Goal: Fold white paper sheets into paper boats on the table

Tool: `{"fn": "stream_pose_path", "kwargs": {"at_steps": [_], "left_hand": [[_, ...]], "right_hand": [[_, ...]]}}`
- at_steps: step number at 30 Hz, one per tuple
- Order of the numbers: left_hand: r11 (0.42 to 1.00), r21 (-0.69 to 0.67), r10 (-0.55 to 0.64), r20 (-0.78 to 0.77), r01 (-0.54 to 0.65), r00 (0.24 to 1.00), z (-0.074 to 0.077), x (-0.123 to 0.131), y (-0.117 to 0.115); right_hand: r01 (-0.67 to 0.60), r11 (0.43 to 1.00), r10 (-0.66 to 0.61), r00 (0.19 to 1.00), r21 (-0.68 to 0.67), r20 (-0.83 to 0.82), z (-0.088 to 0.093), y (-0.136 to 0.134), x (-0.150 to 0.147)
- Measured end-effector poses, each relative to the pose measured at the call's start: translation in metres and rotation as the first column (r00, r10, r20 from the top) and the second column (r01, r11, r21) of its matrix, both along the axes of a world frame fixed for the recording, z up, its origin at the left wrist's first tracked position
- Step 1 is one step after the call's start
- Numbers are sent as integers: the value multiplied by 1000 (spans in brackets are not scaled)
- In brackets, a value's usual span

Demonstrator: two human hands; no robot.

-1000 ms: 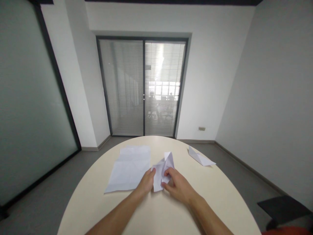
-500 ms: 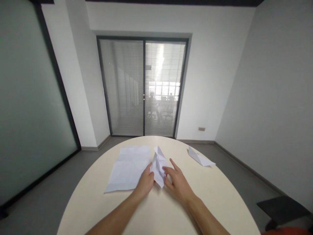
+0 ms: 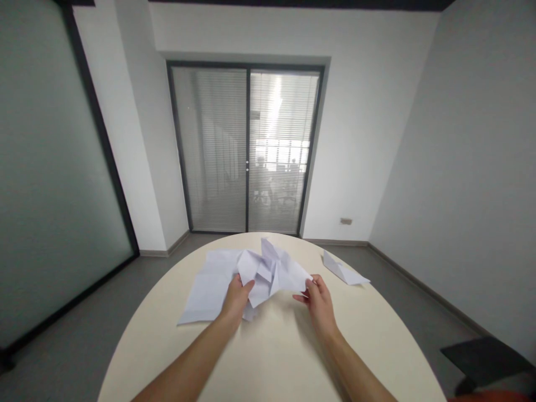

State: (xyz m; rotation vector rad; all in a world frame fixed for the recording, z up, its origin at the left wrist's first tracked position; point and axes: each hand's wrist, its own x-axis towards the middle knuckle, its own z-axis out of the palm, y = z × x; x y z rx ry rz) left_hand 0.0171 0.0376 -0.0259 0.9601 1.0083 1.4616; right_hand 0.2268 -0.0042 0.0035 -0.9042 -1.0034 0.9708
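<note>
A folded sheet of white paper [image 3: 287, 271] is stretched between my two hands above the table, its creased layers partly spread apart. My left hand [image 3: 238, 296] pinches its left part, thumb on top and fingers mostly hidden underneath. At the right end, my right hand [image 3: 320, 298] grips a corner between thumb and fingers. Beneath and left of the held piece lies a larger creased sheet of paper [image 3: 205, 290], partly covered by it and by my left hand.
The round pale table [image 3: 272, 357] carries another folded paper piece [image 3: 345, 273] near its right edge. A black chair part [image 3: 486, 357] stands at the lower right. Beyond the table are a glass door [image 3: 209, 151] with blinds and white walls.
The folded paper was narrow and upright between my hands; now it is pulled open sideways. My right hand has moved right with one corner, and my left hand slightly left.
</note>
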Motion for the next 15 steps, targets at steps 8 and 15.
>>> {"fn": "stream_pose_path", "kwargs": {"at_steps": [8,15], "left_hand": [[996,31,84,-79,-82,993,5,-2,2],[981,117,167,-97,-155,981,15,-4,-2]], "right_hand": [[46,981,-87,973,-191,-213,-7,15,10],[-12,962,-46,977,-271,-209,-20,24,14]]}}
